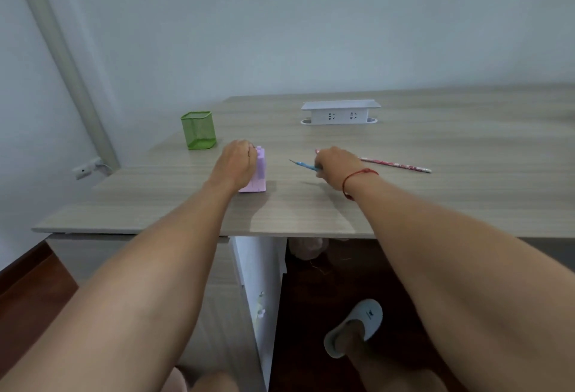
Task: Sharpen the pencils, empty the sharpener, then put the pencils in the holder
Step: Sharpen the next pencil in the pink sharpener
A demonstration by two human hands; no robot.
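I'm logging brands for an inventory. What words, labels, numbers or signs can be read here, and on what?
No text can be read.
Slipper: small dark mark, too small to read.
Pink pencil: printed pattern, too blurred for letters.

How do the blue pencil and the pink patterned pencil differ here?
The blue pencil is pinched in the right hand; the pink patterned pencil lies on the desk behind that hand. The blue pencil shows a dark point aimed left at the sharpener; the pink patterned pencil is partly hidden by the hand. Neither is in the green holder.
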